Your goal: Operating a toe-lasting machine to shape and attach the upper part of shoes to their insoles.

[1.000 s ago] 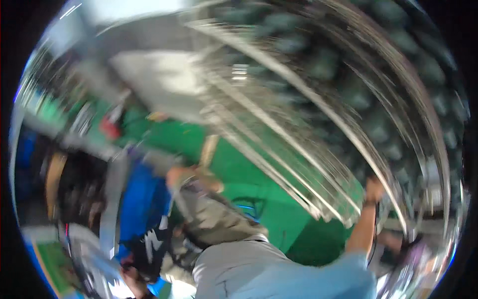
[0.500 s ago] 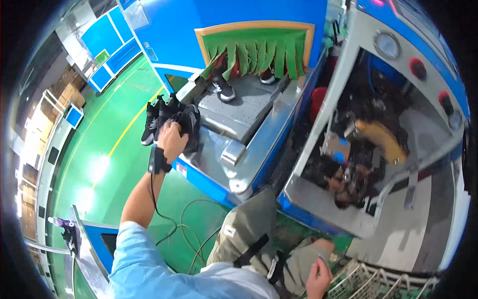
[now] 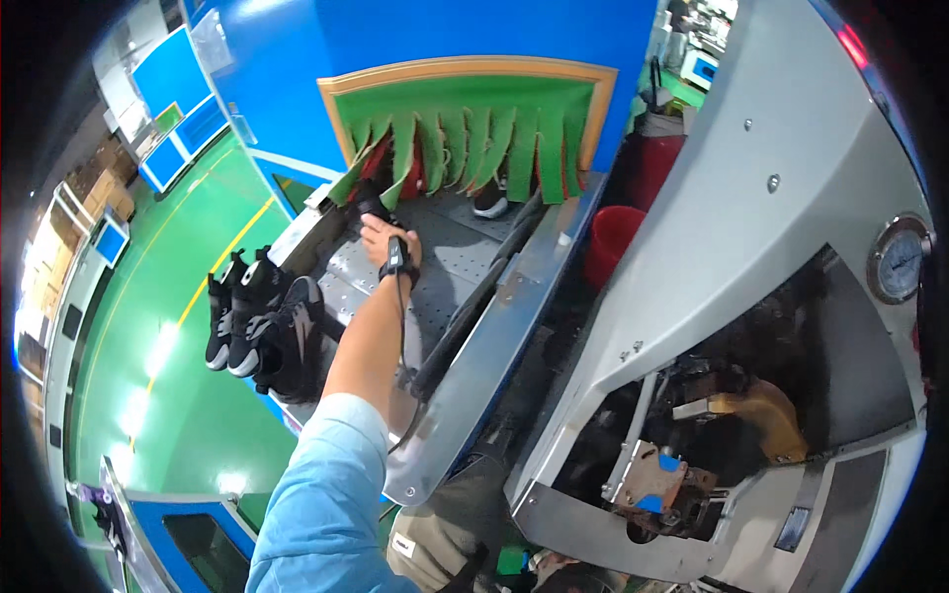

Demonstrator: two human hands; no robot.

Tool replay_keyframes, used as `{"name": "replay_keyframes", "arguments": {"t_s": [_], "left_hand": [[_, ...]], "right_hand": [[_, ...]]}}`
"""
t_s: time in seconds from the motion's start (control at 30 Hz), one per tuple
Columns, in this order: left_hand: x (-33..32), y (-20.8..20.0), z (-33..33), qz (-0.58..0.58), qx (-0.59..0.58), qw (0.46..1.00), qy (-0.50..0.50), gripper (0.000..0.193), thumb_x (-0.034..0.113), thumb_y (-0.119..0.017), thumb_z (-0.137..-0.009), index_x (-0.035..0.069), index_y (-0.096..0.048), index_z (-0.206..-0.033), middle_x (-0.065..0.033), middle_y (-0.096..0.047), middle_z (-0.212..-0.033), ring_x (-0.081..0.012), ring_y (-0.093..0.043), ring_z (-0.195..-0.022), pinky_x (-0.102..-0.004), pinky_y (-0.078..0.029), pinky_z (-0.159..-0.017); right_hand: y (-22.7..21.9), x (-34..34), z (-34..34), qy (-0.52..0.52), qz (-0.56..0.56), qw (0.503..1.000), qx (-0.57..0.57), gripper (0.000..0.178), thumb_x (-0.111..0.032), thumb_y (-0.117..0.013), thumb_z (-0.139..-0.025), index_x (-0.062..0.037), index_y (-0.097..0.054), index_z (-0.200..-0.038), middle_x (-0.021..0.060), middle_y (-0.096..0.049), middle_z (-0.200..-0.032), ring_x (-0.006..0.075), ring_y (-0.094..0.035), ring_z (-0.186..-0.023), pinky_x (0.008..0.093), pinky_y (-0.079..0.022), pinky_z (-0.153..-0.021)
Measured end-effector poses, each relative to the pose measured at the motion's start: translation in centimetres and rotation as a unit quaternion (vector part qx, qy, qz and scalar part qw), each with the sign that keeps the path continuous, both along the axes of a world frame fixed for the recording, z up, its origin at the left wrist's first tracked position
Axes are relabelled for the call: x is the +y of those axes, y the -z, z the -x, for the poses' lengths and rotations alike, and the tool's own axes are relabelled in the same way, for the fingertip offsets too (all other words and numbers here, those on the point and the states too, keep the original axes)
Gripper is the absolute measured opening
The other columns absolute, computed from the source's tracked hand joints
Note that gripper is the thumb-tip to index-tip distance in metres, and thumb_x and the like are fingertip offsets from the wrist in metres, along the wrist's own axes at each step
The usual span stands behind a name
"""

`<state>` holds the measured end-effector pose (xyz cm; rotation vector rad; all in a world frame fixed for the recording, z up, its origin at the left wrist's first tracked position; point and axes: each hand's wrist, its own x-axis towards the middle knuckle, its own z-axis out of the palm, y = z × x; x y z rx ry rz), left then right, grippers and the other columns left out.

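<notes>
At the far left of the metal conveyor bed [image 3: 435, 259], my left hand [image 3: 391, 243] has its fingers closed around a black shoe [image 3: 372, 201]. That shoe lies just in front of the green strip curtain [image 3: 465, 133], and my fingers hide part of it. A black cable runs from the dark band on my left wrist. Farther right, another black shoe with a white sole [image 3: 490, 201] pokes out under the strips. Several black and grey shoes [image 3: 265, 321] stand together at the conveyor's left edge, beside my forearm. My right hand is not in view.
To the right stands a grey machine [image 3: 682, 217] with a pressure gauge [image 3: 898, 259] and an opening holding a yellow curved part [image 3: 761, 415]. Between it and the conveyor is a red bucket [image 3: 613, 242]. A blue cabinet [image 3: 203, 539] stands at the lower left.
My left hand has left the group of shoes at the edge and reached forward to the shoe by the curtain. The view has shifted closer to the conveyor; my right hand has gone out of view.
</notes>
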<state>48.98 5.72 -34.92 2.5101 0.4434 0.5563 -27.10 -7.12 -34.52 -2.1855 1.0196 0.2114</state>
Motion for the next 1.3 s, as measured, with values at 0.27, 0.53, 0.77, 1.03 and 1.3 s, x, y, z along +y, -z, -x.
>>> {"name": "replay_keyframes", "arguments": {"t_s": [0.27,0.53,0.77,1.03,1.3], "left_hand": [[8.9,-5.4,11.4,0.382,0.030,0.874,0.298,0.021,0.013,-0.064,-0.084,-0.003,-0.065,-0.097,-0.0207,-0.066,-0.094,-0.0307,-0.066,-0.083,-0.0400,-0.051,-0.079],[7.8,-16.8,50.5,0.580,0.164,0.526,0.599,0.106,0.004,-0.083,-0.080,0.000,-0.015,-0.161,-0.0123,-0.032,-0.158,-0.0217,-0.040,-0.140,-0.0361,-0.032,-0.117],[7.3,-12.7,54.8,0.534,0.457,0.430,0.567,0.089,0.016,-0.092,-0.075,-0.001,-0.044,-0.148,-0.0045,-0.060,-0.136,-0.0141,-0.053,-0.124,-0.0319,-0.041,-0.110],[3.9,-11.8,55.0,0.215,0.353,0.541,0.732,0.022,0.022,-0.079,-0.089,0.001,-0.073,-0.085,-0.0085,-0.072,-0.074,-0.0089,-0.065,-0.068,-0.0299,-0.048,-0.058],[3.8,-18.0,54.4,0.456,0.246,0.343,0.784,0.010,0.009,-0.073,-0.093,0.001,-0.074,-0.100,-0.0078,-0.071,-0.080,-0.0115,-0.065,-0.070,-0.0297,-0.050,-0.063]], "right_hand": [[-8.7,1.9,-9.1,-0.005,-0.147,0.965,-0.217,0.046,-0.039,-0.055,-0.105,-0.0048,-0.065,-0.133,0.0151,-0.071,-0.122,0.0289,-0.068,-0.108,0.0421,-0.055,-0.091],[-14.1,7.1,-13.8,0.034,-0.417,0.735,-0.534,0.116,-0.016,-0.083,-0.075,-0.0002,-0.006,-0.159,0.0205,-0.043,-0.151,0.0336,-0.041,-0.142,0.0478,-0.032,-0.117],[-12.9,3.9,-5.0,0.087,-0.491,0.755,-0.425,0.088,-0.009,-0.068,-0.078,-0.0003,-0.030,-0.156,0.0136,-0.050,-0.146,0.0246,-0.050,-0.132,0.0358,-0.037,-0.114],[-12.2,1.6,-2.2,0.292,-0.702,0.520,-0.390,0.041,-0.020,-0.056,-0.091,0.0033,-0.063,-0.124,0.0190,-0.074,-0.105,0.0318,-0.072,-0.099,0.0440,-0.058,-0.094],[-28.3,-2.6,-7.3,0.053,-0.399,0.785,-0.471,0.093,-0.001,-0.069,-0.068,0.0072,-0.034,-0.154,0.0186,-0.049,-0.151,0.0271,-0.048,-0.140,0.0382,-0.028,-0.121]]}}
